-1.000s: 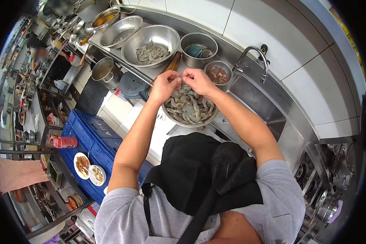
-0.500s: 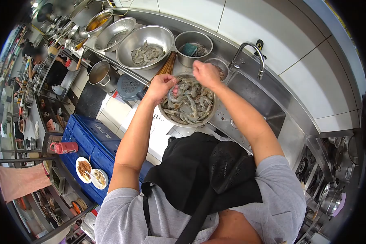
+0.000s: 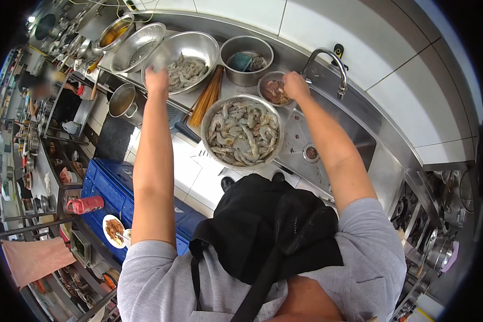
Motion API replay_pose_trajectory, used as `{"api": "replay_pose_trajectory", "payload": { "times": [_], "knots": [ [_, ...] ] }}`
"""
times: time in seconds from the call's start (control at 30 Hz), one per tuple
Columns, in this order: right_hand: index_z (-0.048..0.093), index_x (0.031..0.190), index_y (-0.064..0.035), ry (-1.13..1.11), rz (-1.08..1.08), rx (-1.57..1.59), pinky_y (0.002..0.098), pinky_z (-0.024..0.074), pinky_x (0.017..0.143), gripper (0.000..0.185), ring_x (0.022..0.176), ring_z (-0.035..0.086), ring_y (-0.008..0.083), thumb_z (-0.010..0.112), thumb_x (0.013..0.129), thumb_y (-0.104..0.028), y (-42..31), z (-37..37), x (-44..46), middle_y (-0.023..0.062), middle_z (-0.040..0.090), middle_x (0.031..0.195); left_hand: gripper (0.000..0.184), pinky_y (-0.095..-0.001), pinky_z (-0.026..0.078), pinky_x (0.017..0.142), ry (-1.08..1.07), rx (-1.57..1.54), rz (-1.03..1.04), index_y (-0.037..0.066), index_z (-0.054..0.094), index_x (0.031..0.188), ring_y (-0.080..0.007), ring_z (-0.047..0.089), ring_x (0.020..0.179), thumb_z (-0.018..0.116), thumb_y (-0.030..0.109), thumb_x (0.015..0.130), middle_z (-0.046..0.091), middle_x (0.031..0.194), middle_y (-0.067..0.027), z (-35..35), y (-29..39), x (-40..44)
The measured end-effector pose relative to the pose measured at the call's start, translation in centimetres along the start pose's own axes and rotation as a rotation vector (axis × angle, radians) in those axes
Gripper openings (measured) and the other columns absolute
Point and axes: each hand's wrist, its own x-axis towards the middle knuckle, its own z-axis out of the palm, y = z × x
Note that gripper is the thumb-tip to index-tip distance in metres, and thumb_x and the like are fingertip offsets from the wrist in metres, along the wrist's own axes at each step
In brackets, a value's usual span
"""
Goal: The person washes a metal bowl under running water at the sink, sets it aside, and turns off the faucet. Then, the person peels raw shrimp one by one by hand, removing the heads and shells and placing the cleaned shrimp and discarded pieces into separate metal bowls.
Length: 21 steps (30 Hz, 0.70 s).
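Note:
My left hand is over the near left rim of a large steel bowl with a pile of grey shrimp in it. Its fingers look curled, and whatever they hold is hidden. At the right edge of a small steel bowl of reddish-brown scraps, my right hand is closed; its fingertips are hidden too. Between my arms stands a round steel bowl full of raw grey shrimp, which neither hand touches.
A bundle of thin bamboo sticks lies left of the full bowl. Behind is a steel pot with a green scouring pad. To the right are a sink and curved faucet. A co-worker stands far left.
My left hand has moved from the full bowl, where it held a shrimp, left to the large bowl. My right hand has moved right and lower, to the scraps bowl.

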Motion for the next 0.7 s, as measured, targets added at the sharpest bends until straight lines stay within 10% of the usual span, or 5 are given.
{"api": "replay_pose_trajectory", "payload": {
  "times": [0.17,0.23,0.47,0.7],
  "knots": [
    [0.071,0.104,-0.0053,0.080,-0.018,-0.152,0.0500,0.0513,0.090,0.023,0.116,0.058,0.0346,0.059,0.090,-0.019,-2.3,-1.4,-2.2,0.0129,0.062,0.111,0.031,-0.0335,0.053,0.082,-0.574,0.575,0.803,0.001,0.067,0.117,-0.0209,0.067,0.089,0.068,0.010,0.087,0.070,0.106,-0.0119,1.5,-6.8,-9.1],
    [0.070,0.109,-0.0069,0.015,-0.015,-0.164,0.0517,0.0479,0.096,0.025,0.123,0.053,0.0342,0.060,0.090,-0.020,-2.4,-2.4,-2.3,0.0123,0.060,0.120,0.026,-0.0373,0.054,0.085,-0.712,0.717,0.601,0.005,0.071,0.109,-0.0280,0.069,0.091,0.070,0.014,0.084,0.070,0.103,-0.0154,2.5,-8.8,-13.4],
    [0.058,0.135,-0.0141,0.008,-0.070,0.026,0.0531,0.0392,0.109,0.046,0.132,0.046,0.0359,0.061,0.088,-0.016,-2.2,-1.8,-4.1,0.0126,0.053,0.139,0.023,-0.0458,0.047,0.095,-0.983,1.022,1.061,0.013,0.072,0.103,-0.0286,0.063,0.106,0.064,0.012,0.081,0.068,0.105,-0.0086,6.5,-12.4,-19.0],
    [0.064,0.120,-0.0085,-0.150,-0.375,0.276,0.0446,0.0445,0.102,0.032,0.117,0.057,0.0373,0.062,0.088,-0.013,-2.2,-2.0,-6.2,0.0182,0.061,0.122,0.029,-0.0491,0.045,0.094,-0.985,1.406,1.126,0.021,0.072,0.111,-0.0270,0.059,0.112,0.059,0.020,0.085,0.065,0.116,-0.0047,7.0,-11.6,-19.5]
  ]
}}
